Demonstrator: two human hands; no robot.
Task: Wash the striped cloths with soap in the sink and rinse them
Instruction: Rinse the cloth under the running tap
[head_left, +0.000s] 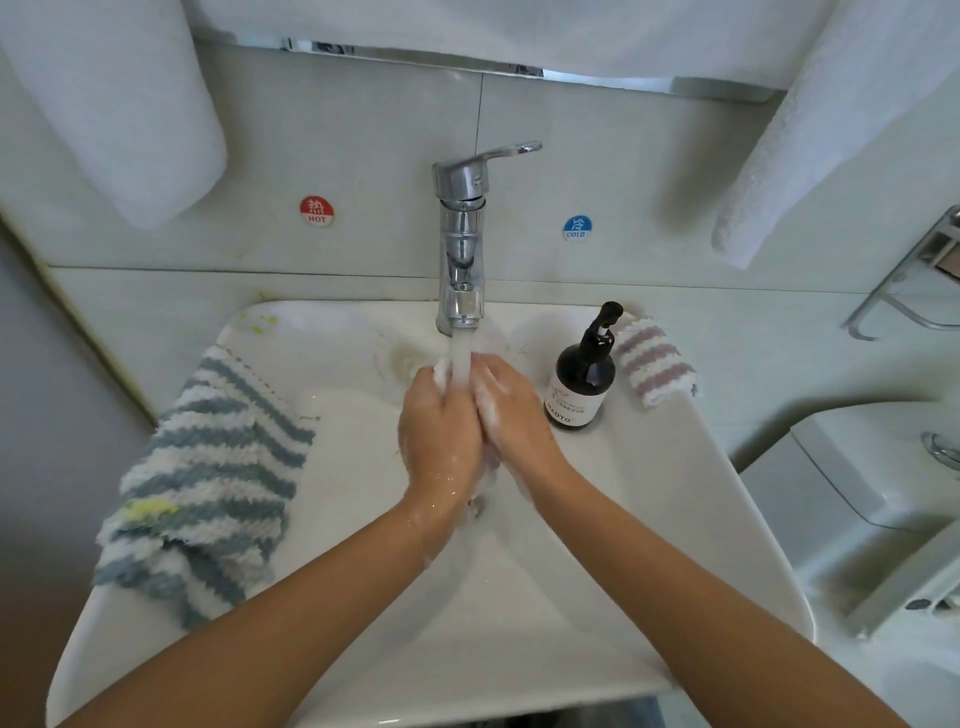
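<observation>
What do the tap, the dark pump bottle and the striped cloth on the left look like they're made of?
Tap: polished chromed metal, judging by its mirror-like reflections. Pump bottle: glossy dark glass or plastic, the shine fits either; black pump probably plastic. Blue-striped cloth: soft, fluffy knitted or terry fabric, with a visibly nubby pile.

Left cloth (208, 483) striped blue-grey and white, with a yellow stain; right cloth (655, 361) striped mauve and white; sink (649, 545) white; bottle (579, 382) dark brown, pump black; tap (461, 244) chrome.
</observation>
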